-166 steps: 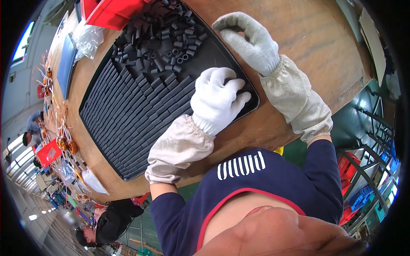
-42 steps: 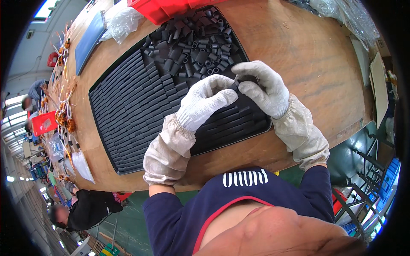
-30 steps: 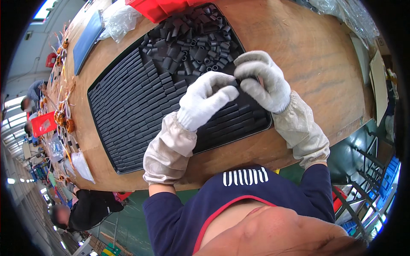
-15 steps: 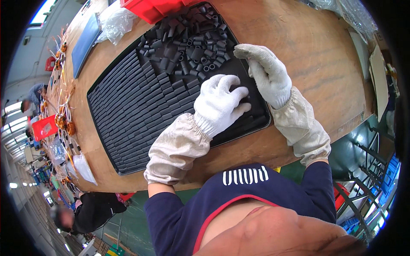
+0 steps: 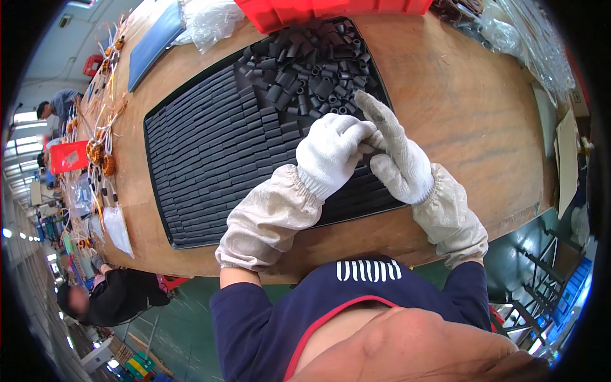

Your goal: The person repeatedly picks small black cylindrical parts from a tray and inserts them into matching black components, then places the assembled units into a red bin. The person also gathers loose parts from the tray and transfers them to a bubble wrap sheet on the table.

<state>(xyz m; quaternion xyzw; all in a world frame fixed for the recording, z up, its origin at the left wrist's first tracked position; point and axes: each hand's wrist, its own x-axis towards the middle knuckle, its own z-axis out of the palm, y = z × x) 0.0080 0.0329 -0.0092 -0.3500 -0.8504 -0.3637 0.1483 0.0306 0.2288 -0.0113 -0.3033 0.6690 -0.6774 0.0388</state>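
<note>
Working with two gloved hands over a shallow black tray with a thin raised rim (image 5: pixel 380 88), set on a brown wooden table (image 5: pixel 471 114). Holding the left hand (image 5: pixel 334 156), in white knitted glove and beige fabric oversleeve (image 5: pixel 273 216), back uppermost, with fingers bent and gathered toward the right hand (image 5: pixel 402 159). Touching, or very nearly, the second glove, greyish on the fingers, with index stretched long, thumb standing apart and the other fingers partly hidden. Impossible to tell whether anything sits in either grasp. Spread below, across the tray's left and near parts: short black cylindrical tubes (image 5: pixel 203 159) in close rows, running on beneath the hands. Heaped at the far right end: loose matt-black tubes (image 5: pixel 312 70), some with round open ends showing. Just beyond the pile, a bright red plastic bin (image 5: pixel 273 16); to its left, crumpled clear plastic bags (image 5: pixel 210 25) and a flat blue panel (image 5: pixel 153 44). Along the table's left edge, orange wound coils with pale wires (image 5: pixel 95 153) and a red tray (image 5: pixel 58 159). At lower left, a black-clad person (image 5: pixel 124 296).
</note>
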